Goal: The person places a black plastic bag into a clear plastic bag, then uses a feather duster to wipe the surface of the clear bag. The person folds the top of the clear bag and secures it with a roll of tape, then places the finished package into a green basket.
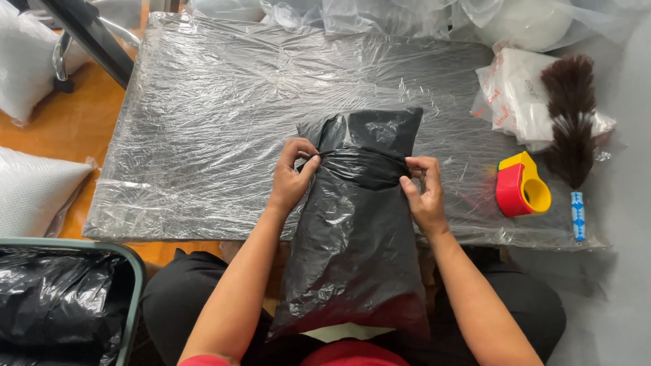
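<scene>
A black plastic bag (356,244) with something bulky inside lies lengthwise from my lap onto the low table. Its neck is cinched by a dark band a little below the top flap (380,132). My left hand (293,177) pinches the band and the bag's left edge. My right hand (424,193) grips the bag's right edge at the same height. Both hands press the bag from opposite sides.
The table (203,129) is wrapped in clear plastic film. A red and yellow tape dispenser (521,184) and a brown feather duster (571,122) lie at the right, beside a white bag (515,95). A bin lined in black plastic (61,298) stands lower left. White sacks (34,190) sit left.
</scene>
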